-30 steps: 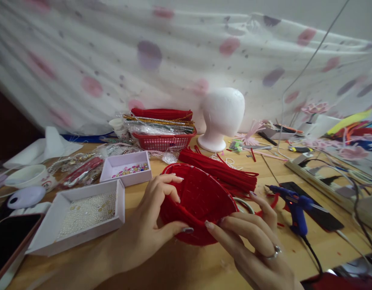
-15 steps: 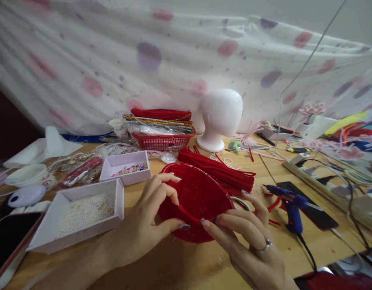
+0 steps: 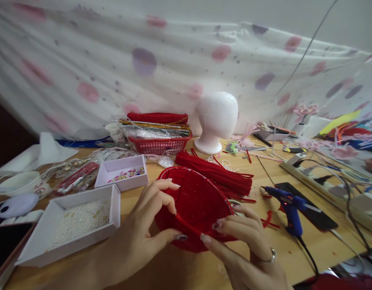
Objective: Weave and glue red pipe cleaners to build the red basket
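A red, fuzzy, bowl-shaped piece (image 3: 198,197) is held hollow side up, low over the table in front of me. My left hand (image 3: 140,229) grips its near left rim, thumb outside and fingertips inside. On the near right rim, my right hand (image 3: 249,245) has its index fingertip pressed to the edge and its other fingers curled over the wall. A ring sits on one of its fingers. Just behind the piece lies a bundle of red pipe cleaners (image 3: 216,173). A pale round object partly shows behind my right fingers.
A white foam head (image 3: 217,121) stands at the back beside a red basket (image 3: 161,146). To the left are a box of pearl beads (image 3: 83,219) and a box of coloured gems (image 3: 122,173). A blue glue gun (image 3: 291,213), phone (image 3: 312,209) and power strip (image 3: 319,189) lie right.
My view has shifted slightly, so the scene sits a little lower and further left. The right hand's middle finger has moved away from its index finger, over the rim. My left hand keeps its grip.
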Available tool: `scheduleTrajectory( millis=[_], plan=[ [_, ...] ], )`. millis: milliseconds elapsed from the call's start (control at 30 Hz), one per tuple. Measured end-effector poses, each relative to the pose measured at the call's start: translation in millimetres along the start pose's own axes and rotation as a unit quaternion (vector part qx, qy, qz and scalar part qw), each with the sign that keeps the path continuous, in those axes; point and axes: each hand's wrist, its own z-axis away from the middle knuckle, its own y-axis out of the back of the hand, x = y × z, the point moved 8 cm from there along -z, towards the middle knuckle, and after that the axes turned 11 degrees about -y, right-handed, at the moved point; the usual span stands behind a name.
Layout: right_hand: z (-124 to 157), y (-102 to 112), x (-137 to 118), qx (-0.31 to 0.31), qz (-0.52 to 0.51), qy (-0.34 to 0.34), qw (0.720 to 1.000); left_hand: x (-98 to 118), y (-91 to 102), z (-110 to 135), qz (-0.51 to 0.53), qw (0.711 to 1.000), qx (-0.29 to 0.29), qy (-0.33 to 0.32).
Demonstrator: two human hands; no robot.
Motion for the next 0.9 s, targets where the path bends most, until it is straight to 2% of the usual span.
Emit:
scheduleTrajectory(
  millis=[167,333,467,567,633,700,800,900],
  plan=[
    [12.2,3.6,12.1,0.021,0.013,-0.037,0.999,1.0,0.8,1.6,0.005,1.000,0.010,0.010],
    [15.3,-7.3,14.2,-0.044,-0.010,-0.024,0.999,3.1,0.4,2.0,0.025,0.999,0.029,-0.001],
    [12.7,-8.4,13.4,-0.041,-0.030,-0.030,0.998,5.8,7.0,-1.0,0.030,0.999,0.041,-0.010],
    [11.4,-7.6,15.7,-0.026,-0.029,-0.029,0.999,20.3,22.8,-6.1,-0.005,0.996,0.040,-0.086],
    [12.3,-8.4,17.7,-0.021,-0.024,-0.010,0.999,32.9,32.0,-5.2,-0.028,0.988,0.012,-0.154],
    [15.7,-11.5,19.3,-0.023,-0.019,0.020,0.999,38.2,41.3,1.1,-0.038,0.983,-0.006,-0.178],
    [23.5,-18.2,25.5,-0.015,-0.018,0.024,0.999,27.5,55.3,16.9,-0.016,0.994,0.017,-0.109],
    [31.4,-25.1,35.3,0.022,-0.023,-0.039,0.999,9.4,53.6,37.7,0.051,0.998,0.023,-0.018]
  ],
)
